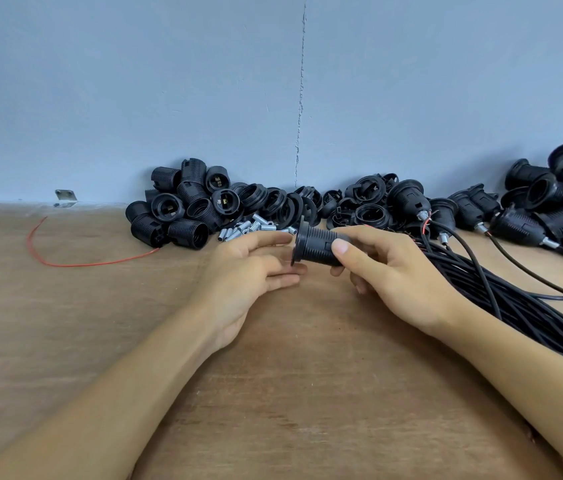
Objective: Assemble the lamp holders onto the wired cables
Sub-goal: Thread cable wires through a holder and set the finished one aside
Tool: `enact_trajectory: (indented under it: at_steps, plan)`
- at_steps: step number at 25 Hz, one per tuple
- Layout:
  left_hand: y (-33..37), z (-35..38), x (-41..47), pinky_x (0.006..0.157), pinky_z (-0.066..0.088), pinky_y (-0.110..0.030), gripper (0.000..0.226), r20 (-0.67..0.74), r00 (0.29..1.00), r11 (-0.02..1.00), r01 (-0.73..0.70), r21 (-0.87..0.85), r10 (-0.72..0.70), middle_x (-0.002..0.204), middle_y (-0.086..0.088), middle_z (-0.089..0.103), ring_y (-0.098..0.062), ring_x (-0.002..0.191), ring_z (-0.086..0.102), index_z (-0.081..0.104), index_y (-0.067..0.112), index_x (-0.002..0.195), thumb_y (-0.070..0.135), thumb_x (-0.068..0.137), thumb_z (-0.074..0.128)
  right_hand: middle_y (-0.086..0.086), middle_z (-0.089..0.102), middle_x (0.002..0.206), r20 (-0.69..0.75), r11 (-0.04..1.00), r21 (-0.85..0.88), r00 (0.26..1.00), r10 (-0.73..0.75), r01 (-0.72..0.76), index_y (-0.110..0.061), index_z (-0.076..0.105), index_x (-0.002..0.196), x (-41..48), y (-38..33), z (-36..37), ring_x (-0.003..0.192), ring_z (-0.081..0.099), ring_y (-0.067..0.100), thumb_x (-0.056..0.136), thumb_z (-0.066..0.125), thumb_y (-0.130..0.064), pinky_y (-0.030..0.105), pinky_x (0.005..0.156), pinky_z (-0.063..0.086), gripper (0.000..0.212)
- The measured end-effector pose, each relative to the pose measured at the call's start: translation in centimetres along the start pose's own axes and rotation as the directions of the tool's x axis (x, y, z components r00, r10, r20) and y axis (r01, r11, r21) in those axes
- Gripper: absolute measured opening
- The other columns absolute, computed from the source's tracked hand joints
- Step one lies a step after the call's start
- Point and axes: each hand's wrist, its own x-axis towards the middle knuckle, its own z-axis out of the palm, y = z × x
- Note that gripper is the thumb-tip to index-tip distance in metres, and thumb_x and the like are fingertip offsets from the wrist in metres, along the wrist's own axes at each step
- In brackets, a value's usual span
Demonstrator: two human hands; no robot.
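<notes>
Right hand point(394, 271) grips the black lamp holder point(314, 245) above the plywood bench point(273, 393). Left hand point(245, 271) lies flat-fingered, fingertips touching its flange (cable bundle point(522, 306) lies just right).

Right hand point(391, 271) grips a lamp holder point(314, 245); left hand point(249, 271) touches its flange.

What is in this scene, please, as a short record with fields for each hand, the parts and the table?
right hand: grips a holder
left hand: fingertips at the holder's flange, grip unclear
pile: loose holders against the wall
tubes: small, metal, beside the pile
cables: black bundle, right side of table
red wire: loose, left side
</notes>
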Motion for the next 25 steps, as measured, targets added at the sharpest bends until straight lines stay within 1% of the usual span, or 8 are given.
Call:
enact_trajectory:
  at_steps: [3, 6, 10, 13, 15, 19, 23, 25]
  plan:
    - [0.5, 0.3, 0.0, 0.089, 0.058, -0.035, 0.024, 0.008, 1.000, 0.999, -0.013, -0.044, 0.013, 0.113, -0.002, 0.077, -0.019, 0.107, 0.073, 0.073, 0.016, 0.114, 0.010, 0.103, 0.052, -0.014, 0.069, 0.080, 0.032, 0.993, -0.115, 0.999, -0.027, 0.030, -0.042, 0.068, 0.106, -0.3, -0.1, 0.2, 0.066, 0.057, -0.003, 0.102, 0.056, -0.035, 0.010, 0.068, 0.039, 0.015]
    - [1.0, 0.6, -0.3, 0.101, 0.049, -0.032, 0.018, 0.040, 0.994, 0.992, -0.096, -0.076, 0.099, 0.120, 0.005, 0.075, -0.008, 0.113, 0.069, 0.079, 0.025, 0.105, 0.027, 0.096, 0.063, -0.016, 0.069, 0.080, -0.045, 0.986, -0.167, 0.999, 0.015, -0.022, -0.040, 0.069, 0.105, -0.2, 0.0, 0.4, 0.066, 0.056, -0.001, 0.099, 0.058, -0.037, 0.016, 0.068, 0.041, 0.014]
    - [0.8, 0.7, -0.5, 0.108, 0.044, -0.037, 0.020, 0.012, 0.993, 0.990, -0.115, -0.081, 0.116, 0.105, -0.005, 0.079, -0.011, 0.111, 0.071, 0.068, 0.014, 0.110, 0.026, 0.105, 0.053, -0.012, 0.071, 0.086, -0.162, 0.988, -0.137, 0.986, 0.042, -0.064, -0.032, 0.071, 0.112, 0.0, 0.1, -0.1, 0.068, 0.057, 0.000, 0.098, 0.059, -0.037, 0.027, 0.075, 0.048, 0.018]
    - [0.6, 0.6, -0.4, 0.105, 0.050, -0.040, 0.024, -0.033, 0.996, 0.996, -0.082, -0.020, 0.082, 0.084, -0.012, 0.077, -0.017, 0.100, 0.075, 0.066, 0.012, 0.105, 0.031, 0.105, 0.052, -0.008, 0.070, 0.087, -0.159, 0.996, -0.082, 0.987, 0.011, -0.024, -0.031, 0.069, 0.112, -0.1, 0.0, 0.0, 0.068, 0.055, 0.000, 0.100, 0.058, -0.035, 0.033, 0.075, 0.050, 0.017]
    - [0.4, 0.5, -0.4, 0.104, 0.052, -0.041, 0.029, -0.035, 0.995, 0.993, -0.089, 0.074, 0.091, 0.078, -0.009, 0.076, -0.018, 0.099, 0.075, 0.067, 0.015, 0.105, 0.039, 0.106, 0.049, -0.012, 0.070, 0.090, -0.130, 0.998, -0.063, 0.992, 0.000, -0.009, -0.030, 0.068, 0.116, -0.1, 0.0, -0.1, 0.071, 0.058, -0.001, 0.100, 0.060, -0.033, 0.030, 0.075, 0.047, 0.019]
    - [0.1, 0.8, -0.6, 0.108, 0.046, -0.046, 0.037, 0.012, 0.985, 0.935, -0.169, 0.311, 0.174, 0.099, 0.009, 0.078, -0.011, 0.109, 0.069, 0.075, 0.039, 0.099, 0.058, 0.097, 0.043, -0.020, 0.071, 0.096, -0.096, 0.993, -0.117, 0.995, -0.029, 0.017, -0.031, 0.068, 0.119, -0.2, 0.1, -0.2, 0.083, 0.064, -0.001, 0.098, 0.062, -0.033, 0.023, 0.078, 0.045, 0.022]
    - [0.5, 1.2, -0.8, 0.115, 0.038, -0.037, 0.043, 0.022, 0.986, 0.957, -0.167, 0.236, 0.166, 0.116, 0.022, 0.073, 0.006, 0.118, 0.061, 0.069, 0.040, 0.111, 0.066, 0.090, 0.042, -0.019, 0.071, 0.098, -0.065, 0.968, -0.244, 0.995, -0.074, 0.056, -0.042, 0.066, 0.111, -0.3, -0.1, 0.4, 0.084, 0.065, 0.012, 0.096, 0.064, -0.033, 0.017, 0.078, 0.047, 0.018]
    - [0.7, 1.3, -1.0, 0.119, 0.033, -0.034, 0.040, 0.050, 0.981, 0.960, -0.193, 0.202, 0.186, 0.121, 0.024, 0.070, 0.011, 0.122, 0.056, 0.063, 0.044, 0.116, 0.065, 0.093, 0.038, -0.019, 0.071, 0.094, -0.131, 0.972, -0.236, 0.990, -0.044, 0.012, -0.040, 0.068, 0.111, -0.2, 0.1, 0.4, 0.081, 0.064, 0.007, 0.096, 0.063, -0.034, 0.013, 0.074, 0.045, 0.017]
